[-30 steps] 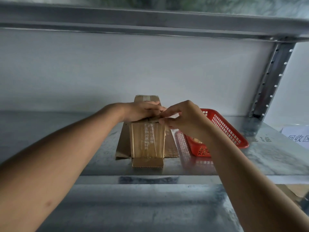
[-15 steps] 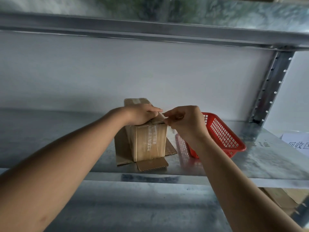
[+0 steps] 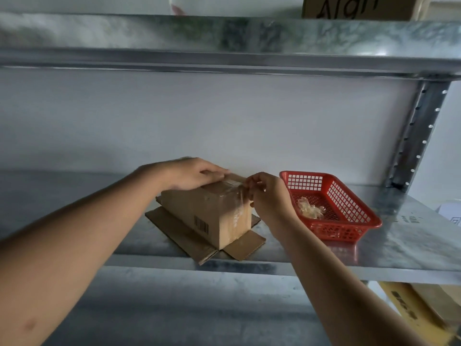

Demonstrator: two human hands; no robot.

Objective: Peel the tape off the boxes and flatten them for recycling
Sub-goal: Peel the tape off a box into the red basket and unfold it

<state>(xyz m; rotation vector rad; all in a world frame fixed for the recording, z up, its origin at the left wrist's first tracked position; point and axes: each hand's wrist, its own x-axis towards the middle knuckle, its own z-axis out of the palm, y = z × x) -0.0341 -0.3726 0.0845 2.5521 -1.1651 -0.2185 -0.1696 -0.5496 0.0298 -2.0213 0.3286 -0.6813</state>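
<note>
The left hand [image 3: 192,174] lies flat with straight fingers on top of the cardboard box [image 3: 212,211]. The right hand [image 3: 265,193] pinches clear tape [image 3: 240,193] at the box's end. The box stands on a metal shelf [image 3: 399,245], bottom flaps spread out. Just beside it, a red basket [image 3: 354,222] holds crumpled tape pieces [image 3: 309,209].

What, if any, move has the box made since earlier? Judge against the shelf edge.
Yes. The box turned: its taped end, earlier square to the shelf edge, now angles toward the basket.
</note>
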